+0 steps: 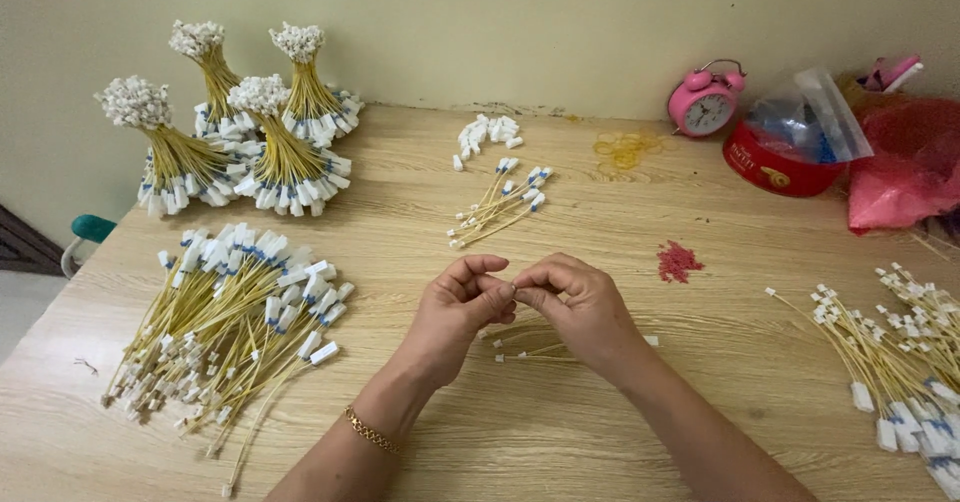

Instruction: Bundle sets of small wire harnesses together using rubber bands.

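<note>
My left hand (455,312) and my right hand (580,307) meet above the middle of the wooden table (560,432), fingertips pinched together on a small piece that I cannot make out. Under my right hand lie a few thin yellow wires with white connectors (530,352). My left wrist wears a gold bracelet (370,430). A small group of finished yellow wires (500,207) lies farther back, beside a little heap of white connectors (487,134).
A big loose pile of yellow wires (225,327) lies left; several bound upright bundles (245,127) stand at the back left. More wires (890,347) lie at the right. A pink alarm clock (706,99), red tin (783,162), red bag (905,167), rubber bands (625,149) and red bits (678,261) sit behind.
</note>
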